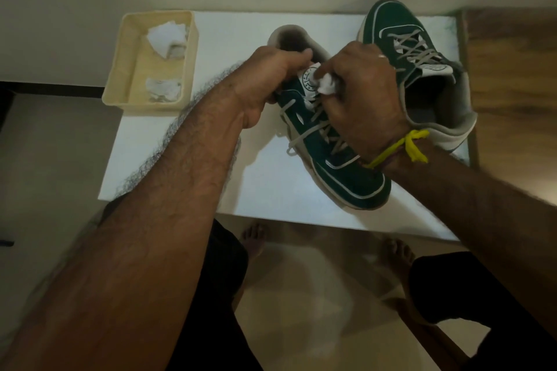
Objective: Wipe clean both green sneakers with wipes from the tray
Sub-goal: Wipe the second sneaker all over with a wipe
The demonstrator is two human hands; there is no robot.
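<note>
A green sneaker (337,166) with grey laces lies on the white table (271,190), toe toward me. My left hand (265,81) grips it at the collar beside the tongue. My right hand (361,93) holds a crumpled white wipe (327,84) pressed against the white tongue label. The second green sneaker (404,36) lies at the back right, toe pointing away, partly hidden behind my right hand. A cream tray (120,69) at the back left holds two crumpled white wipes (167,39).
A wooden surface (512,69) adjoins the table on the right. Below the table's near edge I see my bare feet (253,238) on a pale floor. A yellow band (413,144) is tied round my right wrist.
</note>
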